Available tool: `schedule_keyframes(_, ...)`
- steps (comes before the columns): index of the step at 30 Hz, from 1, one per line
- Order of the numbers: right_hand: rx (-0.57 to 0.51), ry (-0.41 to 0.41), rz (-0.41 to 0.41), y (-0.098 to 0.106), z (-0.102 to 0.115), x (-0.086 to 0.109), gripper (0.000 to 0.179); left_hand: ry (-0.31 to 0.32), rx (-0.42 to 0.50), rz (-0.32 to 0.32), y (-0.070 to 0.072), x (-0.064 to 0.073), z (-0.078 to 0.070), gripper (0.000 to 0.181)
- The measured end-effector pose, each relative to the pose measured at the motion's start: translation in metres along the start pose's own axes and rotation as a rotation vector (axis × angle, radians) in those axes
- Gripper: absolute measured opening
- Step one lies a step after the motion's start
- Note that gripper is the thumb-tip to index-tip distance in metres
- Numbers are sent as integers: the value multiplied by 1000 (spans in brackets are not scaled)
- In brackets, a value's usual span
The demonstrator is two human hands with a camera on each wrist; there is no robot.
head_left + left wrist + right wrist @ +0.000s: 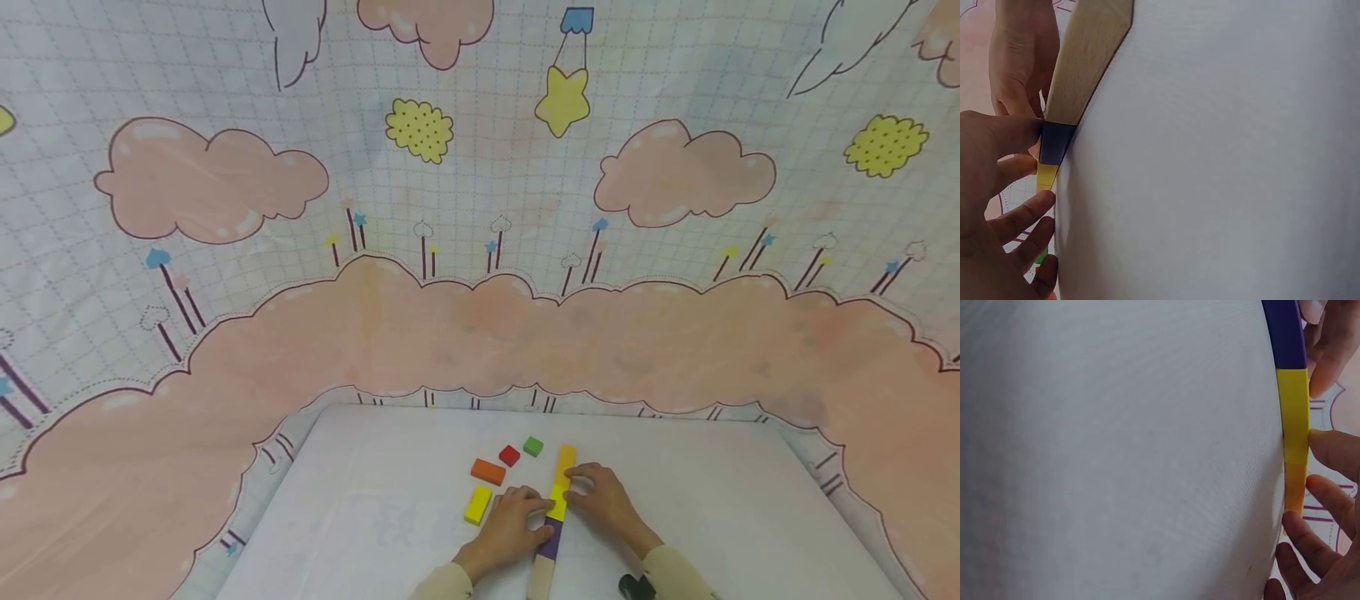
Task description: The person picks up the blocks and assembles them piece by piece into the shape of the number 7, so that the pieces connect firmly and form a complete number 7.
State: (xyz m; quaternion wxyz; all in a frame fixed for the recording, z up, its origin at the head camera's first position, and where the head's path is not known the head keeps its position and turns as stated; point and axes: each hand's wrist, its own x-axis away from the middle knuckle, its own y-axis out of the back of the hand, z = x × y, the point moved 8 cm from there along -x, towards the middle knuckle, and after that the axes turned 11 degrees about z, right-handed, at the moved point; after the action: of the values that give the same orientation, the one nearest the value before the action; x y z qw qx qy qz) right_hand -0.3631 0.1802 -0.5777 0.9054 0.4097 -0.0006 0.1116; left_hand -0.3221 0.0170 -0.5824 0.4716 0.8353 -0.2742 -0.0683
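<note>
A straight row of blocks runs away from the person: a plain wooden block (541, 577), a purple block (551, 540), a yellow block (557, 508) and an orange-yellow block (567, 458). Along the row's left side, my left hand (507, 531) touches with its thumb at the purple block and a fingertip at the yellow one. From the right, my right hand (609, 502) rests its thumb against the yellow block (1294, 415) and its index fingertip by the orange-yellow block (1295, 487). The blocks stand end to end in both wrist views.
Left of the row lie a loose yellow block (477, 505), an orange block (488, 472), a small red block (510, 455) and a small green block (533, 447). A dark object (636, 587) sits by the right sleeve. The white table (360, 500) meets a patterned cloth behind.
</note>
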Motion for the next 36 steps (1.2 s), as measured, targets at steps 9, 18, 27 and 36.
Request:
schedule_keyframes(9, -32, -11, 4, -1, -2, 1, 31, 34, 88, 0, 6, 3, 2, 38)
schedule_keyframes(18, -26, -3, 6, -3, -3, 0, 31, 34, 118, -44, 16, -1, 6, 37)
schedule_keyframes(27, -10, -12, 12, -3, -4, 0, 32, 9, 65, -74, 17, -16, 9, 38)
schedule_keyframes(36, -9, -7, 10, -2, -3, 1, 32, 39, 78, -17, 13, -31, 7, 43)
